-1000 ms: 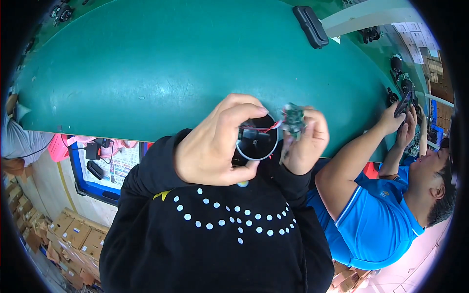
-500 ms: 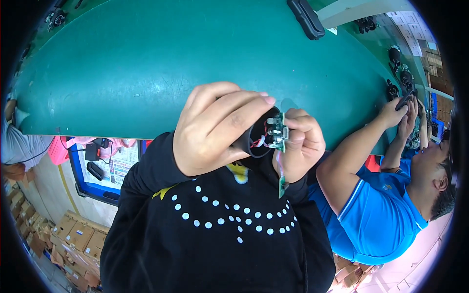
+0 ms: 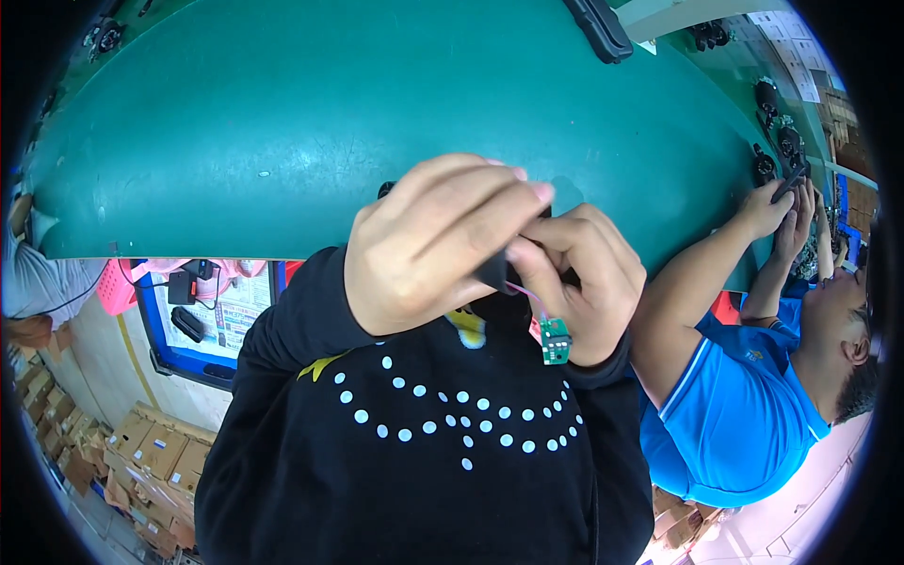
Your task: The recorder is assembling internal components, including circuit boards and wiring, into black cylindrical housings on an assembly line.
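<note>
My left hand is wrapped around a black hollow housing, held up in front of my chest. Its far end peeks out beyond my knuckles. My right hand is closed at the housing's open end, fingers curled and thumb pressed in. The larger green circuit board it pinched half a second ago is now hidden behind the fingers and housing. From thin pinkish wires a small green circuit board dangles below my right thumb, lying over the wrist.
A green table spreads ahead, with a black elongated case at its far edge. To the right a co-worker in a blue shirt handles a dark part. A blue-rimmed tray and cardboard boxes are at lower left.
My right hand has turned and closed in against the housing's mouth, covering the larger board and its wires. The small board has swung round to show its flat face.
</note>
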A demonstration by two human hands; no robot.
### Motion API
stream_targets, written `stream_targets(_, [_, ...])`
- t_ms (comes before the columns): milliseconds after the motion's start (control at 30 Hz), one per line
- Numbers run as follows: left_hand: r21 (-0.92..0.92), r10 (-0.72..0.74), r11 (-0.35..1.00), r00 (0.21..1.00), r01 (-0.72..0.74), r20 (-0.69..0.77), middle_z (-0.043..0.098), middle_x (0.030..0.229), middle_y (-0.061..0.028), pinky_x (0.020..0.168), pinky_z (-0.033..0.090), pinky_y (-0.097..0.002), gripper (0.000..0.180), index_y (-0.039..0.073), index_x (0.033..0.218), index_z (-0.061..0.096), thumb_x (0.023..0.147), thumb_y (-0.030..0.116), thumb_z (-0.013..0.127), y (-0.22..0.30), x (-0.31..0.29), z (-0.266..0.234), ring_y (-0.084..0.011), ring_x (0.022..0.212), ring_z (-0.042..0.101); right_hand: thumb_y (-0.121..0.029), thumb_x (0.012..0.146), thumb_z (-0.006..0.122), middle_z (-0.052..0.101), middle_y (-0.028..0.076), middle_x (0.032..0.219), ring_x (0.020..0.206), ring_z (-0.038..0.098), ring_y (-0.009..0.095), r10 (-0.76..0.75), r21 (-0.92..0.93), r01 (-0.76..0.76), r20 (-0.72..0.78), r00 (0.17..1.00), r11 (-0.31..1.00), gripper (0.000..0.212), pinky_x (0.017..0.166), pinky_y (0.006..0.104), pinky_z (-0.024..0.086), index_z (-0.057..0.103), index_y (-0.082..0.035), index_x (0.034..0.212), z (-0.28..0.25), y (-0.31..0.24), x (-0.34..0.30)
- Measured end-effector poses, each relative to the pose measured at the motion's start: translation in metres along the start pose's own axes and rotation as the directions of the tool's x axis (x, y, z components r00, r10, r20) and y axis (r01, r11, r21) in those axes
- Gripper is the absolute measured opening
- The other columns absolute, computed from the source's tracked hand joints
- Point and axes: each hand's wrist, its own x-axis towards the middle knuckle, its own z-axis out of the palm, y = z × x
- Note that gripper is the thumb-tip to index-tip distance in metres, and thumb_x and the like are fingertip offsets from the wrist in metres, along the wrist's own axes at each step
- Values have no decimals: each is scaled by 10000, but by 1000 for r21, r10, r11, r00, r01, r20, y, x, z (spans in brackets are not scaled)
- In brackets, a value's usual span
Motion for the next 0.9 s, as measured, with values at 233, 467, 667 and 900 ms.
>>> stream_targets(233, [-69,-121,989,983,131,137,597,1007,-89,684,510,-279,488,35,1047,615,572,121,687,5,-2,-15,-229,861,591,-103,652,761,499,16,605,518,424,131,28,78,-40,148,989,996,175,490,230,359,657,-33,774,-4,6,0])
stream_targets(467, [-164,-87,980,985,111,149,614,1001,-131,700,508,-306,459,9,1025,623,602,124,762,1,-7,-29,-245,854,595,-71,648,761,515,22,648,566,434,125,-24,348,-29,149,989,937,184,535,223,362,683,-27,809,4,19,-10])
stream_targets(667, [-162,-91,978,965,133,246,615,1003,-108,678,498,-283,505,46,1044,640,567,136,779,0,-9,-36,-224,828,582,-51,640,763,523,26,664,579,426,120,0,419,-70,165,986,905,181,549,219,360,698,-21,807,3,19,-16])
stream_targets(900, [-42,-63,996,963,77,260,617,988,-91,669,493,-269,540,64,1038,655,524,159,788,-1,-12,-40,-210,807,574,-51,632,769,508,18,647,571,415,116,66,369,-130,181,981,920,181,547,219,356,702,-17,797,3,16,-19])
